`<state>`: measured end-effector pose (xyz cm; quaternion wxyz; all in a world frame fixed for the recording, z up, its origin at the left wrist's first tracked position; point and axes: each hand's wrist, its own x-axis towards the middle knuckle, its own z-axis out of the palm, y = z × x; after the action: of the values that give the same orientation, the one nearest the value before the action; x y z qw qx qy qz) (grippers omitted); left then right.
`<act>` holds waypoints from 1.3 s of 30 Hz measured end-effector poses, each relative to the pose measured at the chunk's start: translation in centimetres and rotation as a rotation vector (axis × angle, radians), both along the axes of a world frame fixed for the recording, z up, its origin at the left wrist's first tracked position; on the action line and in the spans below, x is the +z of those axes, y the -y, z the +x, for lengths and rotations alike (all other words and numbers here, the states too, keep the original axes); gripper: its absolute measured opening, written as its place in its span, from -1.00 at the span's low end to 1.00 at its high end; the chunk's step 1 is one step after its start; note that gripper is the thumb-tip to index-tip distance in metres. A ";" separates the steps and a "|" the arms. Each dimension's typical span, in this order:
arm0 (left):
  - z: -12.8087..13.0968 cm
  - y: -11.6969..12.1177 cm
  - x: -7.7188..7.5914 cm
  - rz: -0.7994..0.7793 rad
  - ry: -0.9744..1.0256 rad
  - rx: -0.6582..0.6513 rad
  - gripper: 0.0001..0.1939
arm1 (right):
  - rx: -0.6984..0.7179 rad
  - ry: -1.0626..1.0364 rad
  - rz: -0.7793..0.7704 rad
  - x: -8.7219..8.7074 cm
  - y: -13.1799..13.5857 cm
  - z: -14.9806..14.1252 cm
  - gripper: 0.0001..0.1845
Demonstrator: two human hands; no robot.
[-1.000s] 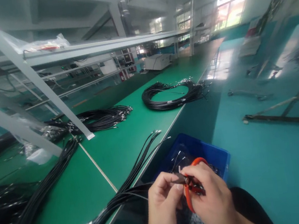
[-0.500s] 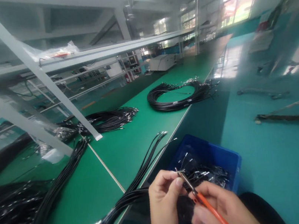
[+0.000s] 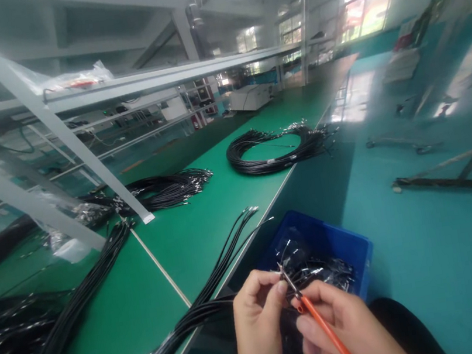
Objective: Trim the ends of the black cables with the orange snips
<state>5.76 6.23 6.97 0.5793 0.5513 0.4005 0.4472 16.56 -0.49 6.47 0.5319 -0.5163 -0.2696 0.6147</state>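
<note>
My left hand (image 3: 259, 315) is closed, thumb and forefinger pinching the end of a thin black cable (image 3: 282, 276). Most of that cable is hidden by the fingers. In my right hand (image 3: 341, 318) are slim pliers with orange handles (image 3: 326, 323), their narrow metal jaws pointing up and left. The tips of the jaws meet the cable end at my left fingertips. Whether the jaws are closed is too small to tell. Below both hands stands a blue bin (image 3: 337, 233) with clear plastic bags and small black cables inside.
A bundle of black cables (image 3: 203, 312) with metal ends lies along the green bench (image 3: 170, 240) edge. Farther off are a coiled cable bundle (image 3: 261, 164) and another bundle (image 3: 171, 189). A white shelf post (image 3: 96, 162) rises at left. Wheeled stand legs (image 3: 453, 180) rest on the floor at right.
The view has shifted slightly, so the bench and bin sit a little farther left. My right fingers have shifted along the orange handles; my left hand keeps its pinch.
</note>
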 end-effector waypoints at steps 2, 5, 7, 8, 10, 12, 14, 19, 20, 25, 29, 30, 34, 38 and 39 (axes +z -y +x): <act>-0.1 -0.1 -0.2 0.005 -0.021 0.006 -0.91 | 0.022 -0.033 0.009 -0.2 0.2 0.3 -0.61; -0.1 -0.2 -0.4 0.013 -0.045 0.030 -0.91 | 0.061 -0.074 0.041 -0.6 0.4 0.8 -0.56; 0.0 -0.2 -0.4 0.011 -0.042 0.040 -0.91 | 0.099 -0.084 0.056 -0.8 0.5 0.9 -0.55; 0.0 -0.1 -0.4 0.008 -0.041 0.040 -0.90 | 0.117 -0.081 0.056 -0.8 0.5 0.9 -0.55; 0.1 0.0 -0.4 0.008 -0.049 0.034 -0.90 | 0.135 -0.077 0.045 -0.9 0.4 0.8 -0.55; 0.2 0.2 -0.4 0.017 -0.066 0.021 -0.91 | 0.143 -0.082 0.041 -0.8 0.2 0.7 -0.55; 0.2 0.3 -0.5 0.026 -0.077 0.012 -0.92 | 0.152 -0.080 0.044 -0.8 0.0 0.8 -0.52; 0.3 0.4 -0.9 0.052 -0.101 0.017 -0.93 | 0.173 -0.072 0.033 -0.4 -0.3 1.1 -0.47; 0.4 0.4 -0.9 0.059 -0.104 0.017 -0.93 | 0.177 -0.069 0.029 -0.4 -0.3 1.1 -0.47; 0.5 0.2 -1.1 0.106 -0.169 0.018 -0.92 | 0.166 0.009 0.009 -0.9 0.2 1.0 -0.59; 0.4 0.1 -0.9 0.244 -0.324 0.066 -0.92 | -0.037 0.131 0.049 -1.3 0.9 1.0 -0.69; 0.5 0.1 -0.8 0.285 -0.362 0.069 -0.92 | -0.104 0.152 0.056 -1.3 0.9 1.0 -0.67; 0.8 0.6 -0.6 0.460 -0.472 0.048 -0.91 | -0.368 0.115 0.129 -0.5 0.0 1.2 -0.55; 1.1 1.2 -1.3 0.734 -0.616 0.051 -0.90 | -0.443 -0.023 0.179 0.0 -1.3 1.4 -0.54; 1.3 1.4 -1.6 0.810 -0.654 0.070 -0.89 | -0.442 -0.049 0.173 0.1 -1.5 1.5 -0.54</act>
<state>7.01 4.87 5.41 0.1491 0.8283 0.3736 0.3899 18.03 1.06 6.53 0.7023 -0.4999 -0.1887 0.4704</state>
